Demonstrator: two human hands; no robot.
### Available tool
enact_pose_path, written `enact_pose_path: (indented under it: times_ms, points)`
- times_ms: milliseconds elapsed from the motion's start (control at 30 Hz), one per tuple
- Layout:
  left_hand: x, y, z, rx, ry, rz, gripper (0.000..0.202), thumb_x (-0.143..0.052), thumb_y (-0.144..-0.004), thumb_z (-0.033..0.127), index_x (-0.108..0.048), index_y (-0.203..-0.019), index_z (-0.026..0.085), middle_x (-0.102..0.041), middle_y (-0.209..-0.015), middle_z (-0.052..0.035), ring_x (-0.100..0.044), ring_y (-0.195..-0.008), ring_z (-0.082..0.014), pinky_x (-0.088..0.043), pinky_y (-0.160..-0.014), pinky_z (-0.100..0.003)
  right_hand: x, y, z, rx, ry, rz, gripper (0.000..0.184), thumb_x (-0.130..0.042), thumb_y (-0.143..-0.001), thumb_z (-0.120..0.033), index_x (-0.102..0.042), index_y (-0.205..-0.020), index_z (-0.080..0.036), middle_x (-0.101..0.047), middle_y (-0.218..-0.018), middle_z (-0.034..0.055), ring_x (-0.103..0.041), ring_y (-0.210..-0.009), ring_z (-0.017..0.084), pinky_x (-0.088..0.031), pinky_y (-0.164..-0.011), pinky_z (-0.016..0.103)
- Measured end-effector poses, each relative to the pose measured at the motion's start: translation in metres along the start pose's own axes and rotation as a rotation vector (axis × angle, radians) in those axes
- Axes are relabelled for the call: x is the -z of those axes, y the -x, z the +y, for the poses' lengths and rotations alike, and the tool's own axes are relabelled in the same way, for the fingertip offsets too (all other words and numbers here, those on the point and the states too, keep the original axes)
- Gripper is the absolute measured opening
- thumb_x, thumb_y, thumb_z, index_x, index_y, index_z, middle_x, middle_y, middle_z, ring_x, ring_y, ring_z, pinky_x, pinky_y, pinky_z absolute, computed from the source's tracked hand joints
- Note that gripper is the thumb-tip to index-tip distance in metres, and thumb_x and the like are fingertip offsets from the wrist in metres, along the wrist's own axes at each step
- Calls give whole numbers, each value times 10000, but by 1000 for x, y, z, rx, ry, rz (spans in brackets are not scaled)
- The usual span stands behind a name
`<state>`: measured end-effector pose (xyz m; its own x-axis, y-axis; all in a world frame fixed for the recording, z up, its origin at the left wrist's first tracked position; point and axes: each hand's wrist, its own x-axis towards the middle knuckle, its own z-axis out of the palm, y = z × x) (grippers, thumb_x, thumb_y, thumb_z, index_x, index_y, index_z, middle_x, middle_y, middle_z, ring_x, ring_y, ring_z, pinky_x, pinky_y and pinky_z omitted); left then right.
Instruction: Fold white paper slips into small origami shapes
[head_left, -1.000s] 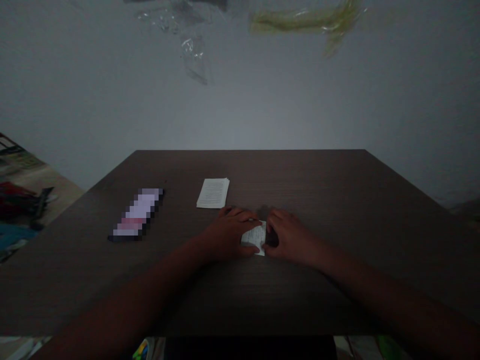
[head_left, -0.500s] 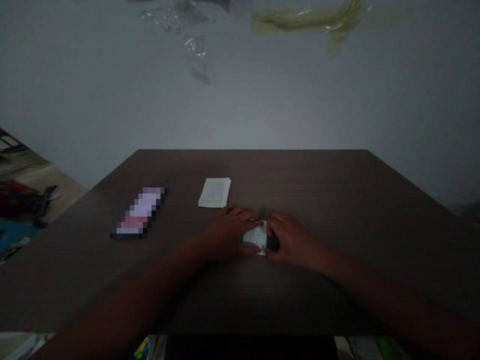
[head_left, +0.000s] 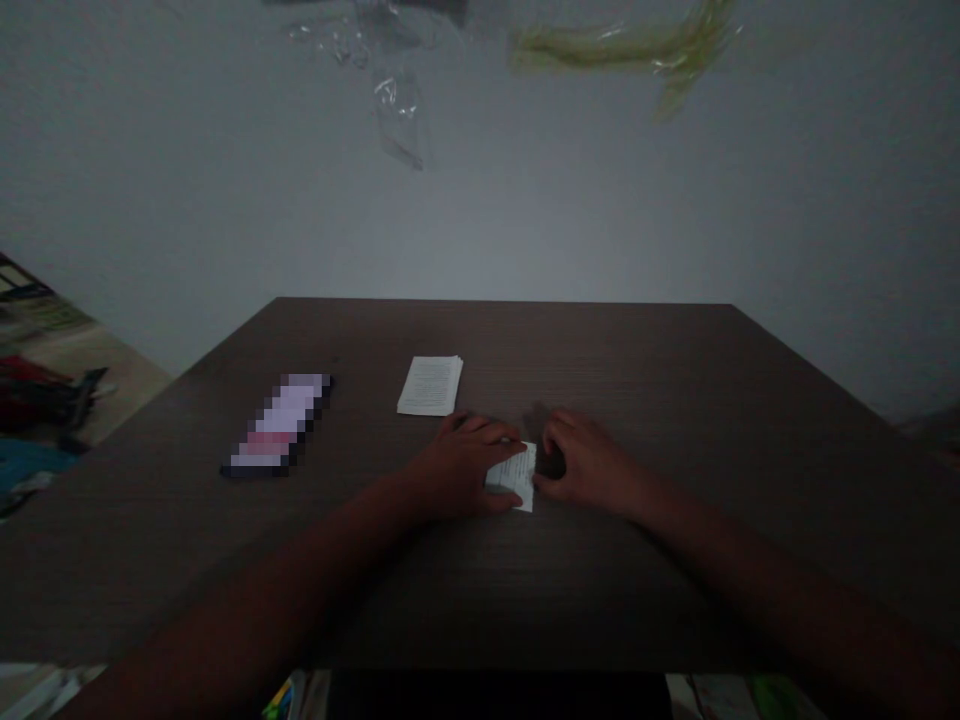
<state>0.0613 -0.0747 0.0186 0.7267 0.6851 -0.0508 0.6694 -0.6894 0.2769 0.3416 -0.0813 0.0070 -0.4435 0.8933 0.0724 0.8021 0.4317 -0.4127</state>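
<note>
A small white sheet of printed paper (head_left: pixel 520 474) lies on the table in front of me. My left hand (head_left: pixel 466 466) holds it down from the left, thumb on its near edge and fingers on its far edge; the palm hides its left part. Just to the right of the sheet, my right hand (head_left: pixel 587 459) has curved fingers with a gap between them and the thumb, and nothing shows in it. Its thumb tip is close to the sheet's right edge; I cannot tell whether they touch. Beyond my left hand sits a stack of printed paper sheets (head_left: pixel 430 386).
On the left of the dark wooden table (head_left: pixel 637 360) lies a phone (head_left: pixel 277 425) with a blurred-out screen. A pale wall (head_left: pixel 480 220) with strips of clear and yellow tape (head_left: pixel 600 48) stands behind the table. Various items lie on the floor at left.
My right hand has come off the sheet's right edge, lifting slightly away and to the right. My left hand keeps its place on the sheet.
</note>
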Motion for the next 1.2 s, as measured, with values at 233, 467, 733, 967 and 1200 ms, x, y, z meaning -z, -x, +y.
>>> enact_pose_path:
  times_ms: [233,467,733,967,1200]
  points:
    - [0,1,1,-17,1,27,691,-1000,-1122,480,-818,-1762,293,-823,-1800,-136,-735,-1671,-467,-478,-1492,-702,0,20,-17,127,-2,-17,377,-1053,-823,-233,-737,-1022,-281,-788,-1150,65,-780,-1096,338,-601,-982,455]
    - [4,3,5,-14,-19,37,662,-987,-1116,446,-835,-1748,323,-843,-1791,-117,-761,-1644,-450,-509,-1468,-648,0,6,-10,54,65,8,344,-1012,-904,-279,-674,-967,-268,-770,-1149,76,-765,-1147,342,-570,-973,432]
    - [-4,-2,-3,-33,-21,19,735,-1039,-1110,509,-816,-1772,282,-831,-1766,-156,-737,-1648,-463,-479,-1482,-729,2,-19,7,-87,111,10,309,-1001,-1002,-339,-705,-985,-254,-760,-1172,92,-736,-1116,320,-512,-925,409]
    - [-2,-1,-3,-27,-2,34,732,-1032,-1081,499,-833,-1763,320,-841,-1763,-144,-742,-1658,-479,-481,-1486,-737,5,-27,11,-140,130,61,311,-982,-1021,-366,-695,-972,-256,-771,-1221,112,-744,-1141,343,-519,-919,419]
    - [6,4,5,-7,11,41,649,-959,-1108,408,-846,-1740,319,-839,-1786,-127,-749,-1651,-469,-506,-1468,-686,4,-2,-10,11,119,-9,327,-1041,-952,-352,-738,-1005,-242,-792,-1225,109,-759,-1172,342,-530,-956,421]
